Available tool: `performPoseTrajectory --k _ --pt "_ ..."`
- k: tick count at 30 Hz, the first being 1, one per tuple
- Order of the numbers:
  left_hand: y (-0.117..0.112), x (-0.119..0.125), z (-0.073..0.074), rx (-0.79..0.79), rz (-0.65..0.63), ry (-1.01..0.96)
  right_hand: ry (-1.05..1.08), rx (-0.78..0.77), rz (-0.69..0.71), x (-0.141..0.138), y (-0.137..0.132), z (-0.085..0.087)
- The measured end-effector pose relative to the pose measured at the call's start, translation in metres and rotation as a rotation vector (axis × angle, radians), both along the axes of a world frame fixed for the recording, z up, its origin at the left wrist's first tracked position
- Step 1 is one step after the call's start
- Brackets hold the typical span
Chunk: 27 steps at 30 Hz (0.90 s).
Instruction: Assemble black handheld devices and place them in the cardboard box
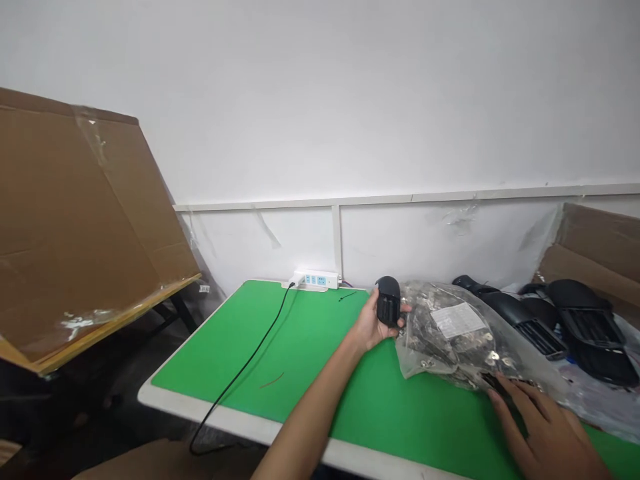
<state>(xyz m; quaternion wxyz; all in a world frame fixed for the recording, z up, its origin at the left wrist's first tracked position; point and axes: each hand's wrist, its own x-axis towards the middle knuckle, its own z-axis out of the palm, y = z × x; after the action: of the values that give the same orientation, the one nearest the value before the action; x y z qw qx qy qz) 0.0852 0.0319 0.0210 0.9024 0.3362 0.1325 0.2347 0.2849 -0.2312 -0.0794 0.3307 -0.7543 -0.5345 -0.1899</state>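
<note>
Head view: a left hand (pixel 371 325) cradles a matte black plastic part (pixel 388 303), fingers curled partly around it, as the spread fingers of a right hand (pixel 547 433) rest on the lower edge of a clear plastic bag (pixel 450 333) of small metal fittings (pixel 425 340) on a green table mat (pixel 260 347). Black slotted plastic grilles (pixel 590 327) lie just beyond the bag.

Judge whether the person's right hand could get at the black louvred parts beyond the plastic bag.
Probably yes: the right hand rests on the clear plastic bag, and only that soft bag lies between it and the black louvred parts.
</note>
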Motion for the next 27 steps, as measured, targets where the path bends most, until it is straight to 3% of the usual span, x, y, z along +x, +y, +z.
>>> performPoseTrajectory --k 12,20,27 --pt "0.003 0.01 -0.018 0.08 0.024 -0.034 -0.04 0.054 0.06 0.005 -0.001 0.007" --pt "-0.013 0.01 -0.01 0.155 -0.016 -0.034 0.106 0.088 0.064 0.006 -0.001 0.002" --pt "-0.018 0.01 -0.009 0.17 -0.064 -0.005 0.265 0.119 0.087 0.012 0.005 0.018"
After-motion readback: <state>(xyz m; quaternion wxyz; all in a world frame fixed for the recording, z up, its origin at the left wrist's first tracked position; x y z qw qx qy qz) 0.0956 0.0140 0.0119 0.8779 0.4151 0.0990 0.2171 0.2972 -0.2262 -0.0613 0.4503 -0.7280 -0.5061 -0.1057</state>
